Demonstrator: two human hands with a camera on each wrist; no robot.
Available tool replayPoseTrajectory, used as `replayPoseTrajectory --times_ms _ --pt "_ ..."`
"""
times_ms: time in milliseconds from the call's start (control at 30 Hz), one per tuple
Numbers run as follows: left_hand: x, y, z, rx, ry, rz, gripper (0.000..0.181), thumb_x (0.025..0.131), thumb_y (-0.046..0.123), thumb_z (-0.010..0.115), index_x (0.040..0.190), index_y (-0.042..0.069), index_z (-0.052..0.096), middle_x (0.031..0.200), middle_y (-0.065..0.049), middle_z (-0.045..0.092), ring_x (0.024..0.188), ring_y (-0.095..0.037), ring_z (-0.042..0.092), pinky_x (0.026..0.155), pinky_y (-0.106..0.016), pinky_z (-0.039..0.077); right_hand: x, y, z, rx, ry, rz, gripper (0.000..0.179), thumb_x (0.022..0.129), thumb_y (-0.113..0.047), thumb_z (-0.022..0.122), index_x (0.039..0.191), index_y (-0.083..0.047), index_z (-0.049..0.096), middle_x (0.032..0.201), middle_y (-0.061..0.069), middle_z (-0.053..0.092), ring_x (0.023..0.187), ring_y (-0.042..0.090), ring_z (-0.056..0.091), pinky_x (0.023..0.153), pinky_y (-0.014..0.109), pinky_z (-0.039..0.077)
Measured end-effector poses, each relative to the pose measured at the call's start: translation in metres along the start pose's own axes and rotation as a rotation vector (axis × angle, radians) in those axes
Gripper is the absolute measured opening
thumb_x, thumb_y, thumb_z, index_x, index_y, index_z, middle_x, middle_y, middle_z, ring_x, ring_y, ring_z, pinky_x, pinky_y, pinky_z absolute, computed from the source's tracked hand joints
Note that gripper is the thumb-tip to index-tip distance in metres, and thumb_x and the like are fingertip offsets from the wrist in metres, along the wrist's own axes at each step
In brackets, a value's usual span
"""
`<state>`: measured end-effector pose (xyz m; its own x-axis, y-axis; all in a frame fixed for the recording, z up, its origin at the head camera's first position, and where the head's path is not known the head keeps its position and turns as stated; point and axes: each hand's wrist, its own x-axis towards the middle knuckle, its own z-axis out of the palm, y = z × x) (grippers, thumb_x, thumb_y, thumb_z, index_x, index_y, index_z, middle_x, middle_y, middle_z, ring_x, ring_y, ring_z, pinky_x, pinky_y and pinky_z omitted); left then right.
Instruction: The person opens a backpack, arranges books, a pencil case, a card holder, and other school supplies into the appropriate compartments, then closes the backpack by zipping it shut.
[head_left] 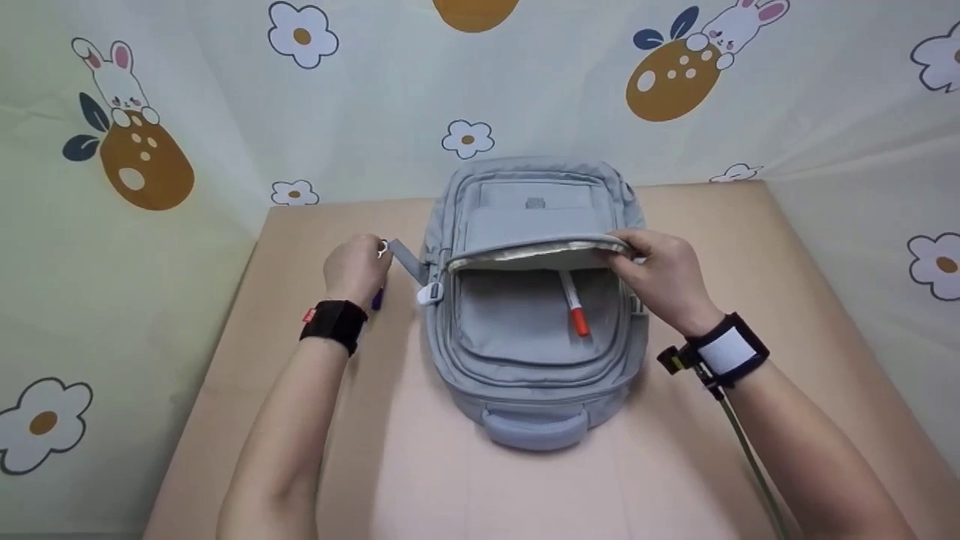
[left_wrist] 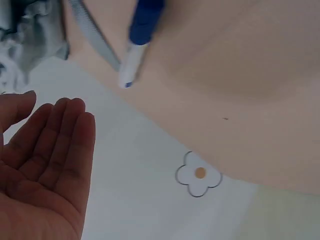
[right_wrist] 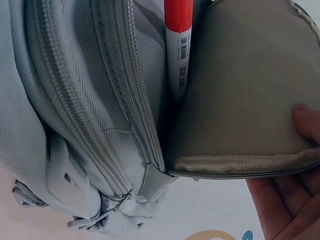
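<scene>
A grey backpack (head_left: 517,217) lies on the table with its front pocket unzipped. My right hand (head_left: 664,274) pinches the edge of the pocket flap (right_wrist: 240,90) and holds it raised, thumb on the lining side. Inside the pocket rests a white marker with a red cap (head_left: 577,319), its far end reaching under the flap. My left hand (head_left: 356,266) is left of the backpack, its fingers extended and slightly bent in the left wrist view, with nothing in them. Beside it a white marker with a blue cap (left_wrist: 142,30) lies on the table, partly hidden by the hand in the head view.
A grey strap (head_left: 407,261) sticks out from the backpack's left side near a white buckle (head_left: 430,293). The carry handle (head_left: 535,430) faces me. Patterned cloth (head_left: 375,105) hangs behind the tan table (head_left: 247,360) and at both sides.
</scene>
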<state>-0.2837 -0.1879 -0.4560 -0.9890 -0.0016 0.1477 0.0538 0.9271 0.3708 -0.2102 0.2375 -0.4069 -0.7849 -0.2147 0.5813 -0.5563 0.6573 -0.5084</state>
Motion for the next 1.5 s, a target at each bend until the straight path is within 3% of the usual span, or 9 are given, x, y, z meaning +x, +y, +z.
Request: replayPoseTrajectory --times_ms 133,400,700,967,1100,1200,1367,1500 --pt "0.006 -0.015 0.014 0.071 -0.066 -0.076 0.031 0.098 0.022 0.062 0.075 0.001 0.062 0.074 -0.015 0.062 0.066 -0.033 0.060 0.057 -0.047 0.047 -0.001 -0.001 0.001 0.002 -0.003 -0.010 0.020 0.088 -0.001 0.076 0.107 -0.003 0.078 0.095 0.006 0.077 0.073 0.011 0.058 0.069 0.017 0.047" --pt "0.007 -0.022 0.025 0.103 -0.116 -0.166 0.034 0.097 0.025 0.064 0.073 0.002 0.062 0.076 -0.014 0.062 0.068 -0.031 0.060 0.059 -0.046 0.049 0.000 -0.001 0.001 0.003 0.017 -0.033 0.014 0.088 -0.003 0.076 0.101 -0.006 0.080 0.085 0.000 0.073 0.067 0.011 0.052 0.064 0.017 0.040" --pt "0.007 -0.021 0.030 0.090 -0.107 -0.170 0.022 0.093 0.013 0.059 0.073 0.003 0.058 0.074 -0.011 0.056 0.069 -0.031 0.055 0.062 -0.048 0.049 -0.001 -0.002 0.002 0.008 0.006 -0.029 0.018 0.087 0.001 0.073 0.103 -0.004 0.079 0.089 0.004 0.075 0.070 0.012 0.054 0.066 0.016 0.042" --pt "0.000 -0.020 0.022 0.016 -0.136 -0.174 0.023 0.090 0.015 0.060 0.071 0.004 0.059 0.068 -0.008 0.054 0.062 -0.028 0.053 0.055 -0.038 0.042 -0.001 -0.002 0.002 0.009 0.017 -0.023 0.017 0.087 0.001 0.074 0.103 -0.004 0.079 0.089 0.002 0.075 0.069 0.012 0.054 0.065 0.016 0.042" --pt "-0.020 -0.019 0.011 -0.135 -0.159 -0.166 0.022 0.092 0.019 0.062 0.076 0.004 0.067 0.063 -0.006 0.061 0.055 -0.022 0.058 0.052 -0.033 0.044 0.000 -0.003 0.004 0.009 0.023 -0.022 0.016 0.088 -0.001 0.075 0.103 -0.004 0.079 0.088 0.004 0.075 0.067 0.012 0.053 0.064 0.015 0.041" --pt "-0.043 -0.018 0.002 -0.241 -0.188 -0.161 0.020 0.093 0.021 0.065 0.088 0.003 0.071 0.072 -0.006 0.068 0.057 -0.019 0.062 0.053 -0.031 0.049 0.001 -0.003 0.006 0.008 0.028 -0.019 0.015 0.089 -0.003 0.075 0.103 -0.004 0.079 0.086 0.004 0.074 0.065 0.012 0.051 0.062 0.016 0.039" --pt "-0.081 -0.004 -0.019 -0.288 -0.231 -0.116 0.021 0.094 0.022 0.068 0.097 0.002 0.072 0.082 -0.008 0.069 0.063 -0.017 0.063 0.055 -0.030 0.051 0.004 -0.004 0.006 -0.003 0.051 0.007 0.015 0.089 -0.003 0.075 0.104 -0.003 0.079 0.084 0.005 0.073 0.061 0.013 0.048 0.057 0.017 0.035" --pt "-0.105 0.024 -0.035 -0.303 -0.277 -0.036 0.014 0.091 0.018 0.070 0.093 0.005 0.072 0.079 -0.005 0.066 0.060 -0.017 0.059 0.052 -0.030 0.048 0.007 -0.004 0.005 -0.017 0.057 0.029 0.015 0.090 -0.004 0.075 0.104 -0.002 0.079 0.085 0.007 0.074 0.060 0.014 0.048 0.057 0.017 0.035"
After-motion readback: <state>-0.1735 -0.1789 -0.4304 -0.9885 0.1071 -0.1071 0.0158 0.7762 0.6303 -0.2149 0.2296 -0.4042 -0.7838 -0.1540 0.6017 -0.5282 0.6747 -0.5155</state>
